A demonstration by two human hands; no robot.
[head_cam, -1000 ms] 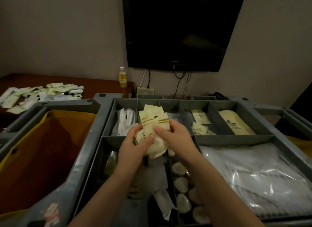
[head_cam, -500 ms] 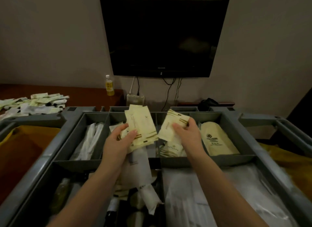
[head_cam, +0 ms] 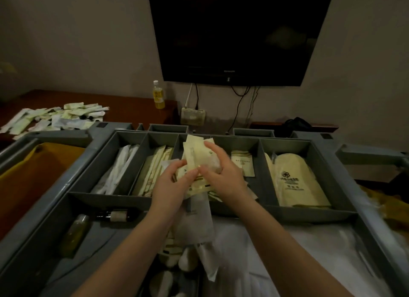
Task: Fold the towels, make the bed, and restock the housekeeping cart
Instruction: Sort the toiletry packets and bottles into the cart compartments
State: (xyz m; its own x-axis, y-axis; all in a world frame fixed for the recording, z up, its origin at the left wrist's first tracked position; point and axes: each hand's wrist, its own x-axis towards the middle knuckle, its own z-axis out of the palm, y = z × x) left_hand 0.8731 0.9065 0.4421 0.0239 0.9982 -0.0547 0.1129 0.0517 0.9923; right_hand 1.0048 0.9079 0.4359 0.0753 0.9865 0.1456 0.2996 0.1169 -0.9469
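A grey housekeeping cart tray (head_cam: 314, 213) with several compartments lies below me. My left hand (head_cam: 171, 187) grips a stack of cream amenity packets (head_cam: 194, 155) over the middle compartments, with a white sachet hanging under it. My right hand (head_cam: 223, 170) meets it from the right and pinches the same stack, thumb near the left fingertips. Loose cream packets (head_cam: 242, 165) lie in the compartment just right of the hands. Larger cream bags (head_cam: 294, 181) fill the right compartment. White wrapped items (head_cam: 119, 166) fill the left one.
A brown desk (head_cam: 130, 111) at the back left carries a scattered pile of packets (head_cam: 55, 118) and a yellow drink bottle (head_cam: 159, 95). A black TV (head_cam: 239, 31) hangs on the wall. An orange bag (head_cam: 28, 181) hangs at the cart's left. Small bottles (head_cam: 115, 216) and clear plastic bags (head_cam: 309, 252) lie in the near compartments.
Half a second ago my right hand held one packet apart from the left; now both hands have come together on the stack. The view has shifted right.
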